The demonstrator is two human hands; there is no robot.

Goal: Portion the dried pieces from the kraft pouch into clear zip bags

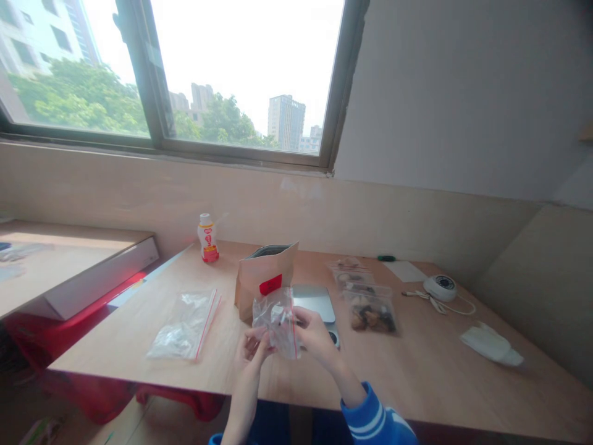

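Between my two hands is a clear zip-lock bag point(277, 316) with a red strip along its right edge. My left hand point(254, 349) pinches its lower left side. The fingers of my right hand point(311, 329) grip the red-striped edge. Right behind the bag stands an open brown paper pouch point(265, 272) with a red label. A silver kitchen scale point(317, 304) lies behind my right hand, which partly hides it. On the left, several flat clear zip-lock bags point(180, 327) rest on the table. To the right is a filled zip-lock bag point(371, 312) with brown and dark pieces inside.
A white and red bottle point(208, 238) stands at the back left of the table point(417, 383). More filled bags point(348, 272) lie behind the front one. At the right are a white round device point(440, 288) with a cable, a paper sheet point(404, 271) and a crumpled white item point(491, 343).
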